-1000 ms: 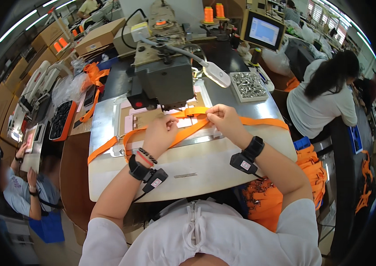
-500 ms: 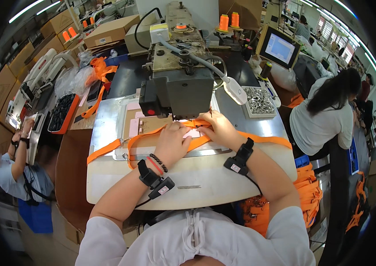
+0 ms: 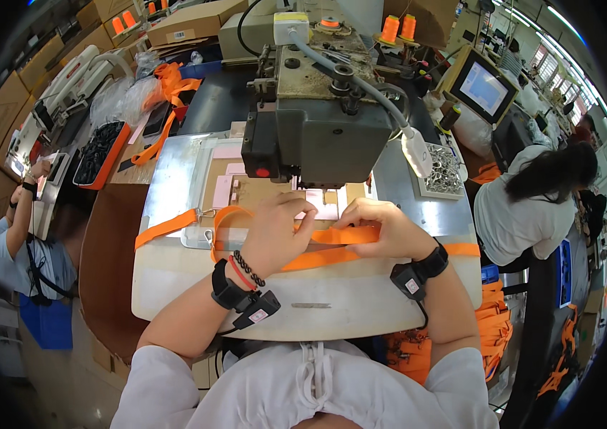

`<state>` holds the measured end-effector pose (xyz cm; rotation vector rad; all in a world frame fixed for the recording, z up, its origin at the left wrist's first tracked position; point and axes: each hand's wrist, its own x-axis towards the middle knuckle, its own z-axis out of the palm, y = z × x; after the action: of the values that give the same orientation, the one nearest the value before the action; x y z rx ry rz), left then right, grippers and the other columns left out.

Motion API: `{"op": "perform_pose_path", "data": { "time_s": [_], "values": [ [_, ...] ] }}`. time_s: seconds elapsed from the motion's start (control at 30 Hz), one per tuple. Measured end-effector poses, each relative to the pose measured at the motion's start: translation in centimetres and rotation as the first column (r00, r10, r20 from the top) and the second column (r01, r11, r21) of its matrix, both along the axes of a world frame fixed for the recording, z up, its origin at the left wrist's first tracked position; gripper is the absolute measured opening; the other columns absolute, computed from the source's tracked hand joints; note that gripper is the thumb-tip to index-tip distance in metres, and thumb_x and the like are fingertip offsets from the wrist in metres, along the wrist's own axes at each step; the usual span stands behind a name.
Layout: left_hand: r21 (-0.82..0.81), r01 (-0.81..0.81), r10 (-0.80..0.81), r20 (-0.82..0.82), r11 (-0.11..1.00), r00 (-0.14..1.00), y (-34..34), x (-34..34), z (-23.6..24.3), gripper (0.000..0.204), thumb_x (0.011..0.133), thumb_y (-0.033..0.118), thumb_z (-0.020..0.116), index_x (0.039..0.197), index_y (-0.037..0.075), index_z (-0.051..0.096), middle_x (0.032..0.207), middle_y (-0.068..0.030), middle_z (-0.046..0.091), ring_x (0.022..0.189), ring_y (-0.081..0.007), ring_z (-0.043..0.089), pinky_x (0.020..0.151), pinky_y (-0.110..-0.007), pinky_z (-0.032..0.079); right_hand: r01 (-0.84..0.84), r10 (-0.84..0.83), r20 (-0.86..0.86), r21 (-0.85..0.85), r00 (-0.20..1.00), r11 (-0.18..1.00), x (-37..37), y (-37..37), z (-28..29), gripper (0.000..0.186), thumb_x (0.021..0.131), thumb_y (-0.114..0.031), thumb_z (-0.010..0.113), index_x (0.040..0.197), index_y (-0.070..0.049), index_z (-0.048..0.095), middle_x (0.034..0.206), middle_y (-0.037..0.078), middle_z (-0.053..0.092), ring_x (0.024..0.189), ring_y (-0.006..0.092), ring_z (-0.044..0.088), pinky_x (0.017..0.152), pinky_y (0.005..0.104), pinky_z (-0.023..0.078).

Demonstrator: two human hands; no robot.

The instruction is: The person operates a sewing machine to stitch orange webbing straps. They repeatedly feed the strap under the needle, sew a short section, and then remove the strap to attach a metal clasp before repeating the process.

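Note:
My right hand (image 3: 382, 229) is closed on a folded section of orange strap (image 3: 346, 234) just in front of the sewing machine head (image 3: 328, 143). My left hand (image 3: 278, 229) has curled fingers on the same strap, left of the right hand; its grip is partly hidden. The strap spreads across the white table edge, with a metal snap hook (image 3: 208, 235) left of my left hand. Behind my hands lies a metal clamp frame with pink pads (image 3: 221, 191) on a brown plate.
A tray of metal fittings (image 3: 441, 171), a screen (image 3: 476, 86) and an orange bin of black parts (image 3: 100, 154) surround the machine. A co-worker (image 3: 10, 243) works at left, another (image 3: 518, 207) at right. Orange straps (image 3: 489, 329) are piled below the table.
Both hands have moved down, toward me, out from under the machine head. A folded strap section is now pulled forward between them, and more of the pink-padded plate shows.

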<state>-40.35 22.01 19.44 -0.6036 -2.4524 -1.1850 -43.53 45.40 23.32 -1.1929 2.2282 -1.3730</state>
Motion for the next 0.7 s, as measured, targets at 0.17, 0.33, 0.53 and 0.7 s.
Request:
{"op": "perform_pose_path", "data": {
  "time_s": [0.17, 0.33, 0.53, 0.7],
  "values": [
    [0.283, 0.221, -0.358, 0.672, 0.933, 0.648, -0.6, -0.1, 1.5, 0.024, 0.095, 0.013, 0.052, 0.11, -0.001, 0.064, 0.073, -0.0042, 0.063, 0.057, -0.0107, 0.059, 0.054, -0.025, 0.047, -0.018, 0.02, 0.018, -0.078, 1.0, 0.997, 0.1, -0.1, -0.2, 0.03, 0.07, 0.003, 0.067, 0.1, 0.0, 0.064, 0.099, 0.007, 0.064, 0.095, 0.0194, 0.061, 0.089, 0.0306, 0.048],
    [0.368, 0.177, -0.406, 0.773, 0.913, 0.488, -0.8, 0.2, 3.7, 0.028, 0.098, 0.015, 0.052, 0.119, 0.002, 0.063, 0.065, 0.0021, 0.058, 0.048, -0.0026, 0.051, 0.046, -0.018, 0.04, -0.028, 0.032, 0.046, -0.094, 0.998, 0.995, 0.5, -0.5, -0.4, 0.029, 0.071, 0.004, 0.065, 0.1, 0.0, 0.063, 0.099, 0.007, 0.063, 0.095, 0.017, 0.061, 0.088, 0.0292, 0.048],
    [0.36, 0.153, -0.388, 0.791, 0.92, 0.474, -1.1, 0.6, 3.8, 0.028, 0.098, 0.016, 0.053, 0.119, 0.001, 0.063, 0.069, 0.0011, 0.06, 0.05, -0.0021, 0.051, 0.046, -0.018, 0.04, -0.034, 0.046, 0.091, -0.132, 0.995, 0.991, 0.9, -0.8, -0.8, 0.029, 0.072, 0.004, 0.066, 0.101, 0.0, 0.062, 0.099, 0.006, 0.063, 0.096, 0.0152, 0.061, 0.087, 0.0282, 0.049],
    [0.399, 0.048, -0.346, 0.722, 0.916, 0.599, -0.4, 0.5, 0.4, 0.027, 0.095, 0.018, 0.058, 0.111, -0.002, 0.065, 0.084, -0.0021, 0.067, 0.066, -0.005, 0.058, 0.06, -0.02, 0.047, 0.0, -0.001, -0.009, -0.089, 1.0, 0.996, 0.9, -0.5, -1.0, 0.037, 0.072, 0.003, 0.072, 0.108, 0.0, 0.062, 0.107, 0.007, 0.062, 0.1, 0.0163, 0.06, 0.091, 0.0294, 0.047]
  ]
}}
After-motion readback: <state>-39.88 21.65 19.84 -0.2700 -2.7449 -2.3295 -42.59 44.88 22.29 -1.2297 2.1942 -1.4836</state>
